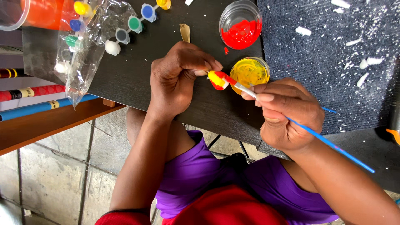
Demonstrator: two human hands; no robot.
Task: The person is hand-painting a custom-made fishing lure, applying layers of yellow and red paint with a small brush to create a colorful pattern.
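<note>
A small rounded object painted yellow and red (217, 80) is pinched between the thumb and fingertips of the left hand (175, 79), which is closed on it just above the near edge of the black wood-grain table (137, 71). A thin blue-handled paintbrush with a metal ferrule (316, 133) is gripped by the right hand (287, 114), the fingers being closed round the shaft near the ferrule, and its red-loaded tip is laid against the small object. Just beyond the object, close to the brush tip, a clear round plastic cup smeared with yellow paint (249, 71) is seen on the table, and a clear round plastic cup holding red paint (241, 25) is placed a little farther back, with a red drip on the table between them. To the left, a strip of small joined paint pots with coloured lids (129, 29) is laid across the table, partly beside a crumpled clear plastic bag (83, 62). To the right of the table, a dark blue textured mat strewn with white scraps (333, 50) is spread. The forearms are extended over a lap clothed in purple fabric (196, 175).
</note>
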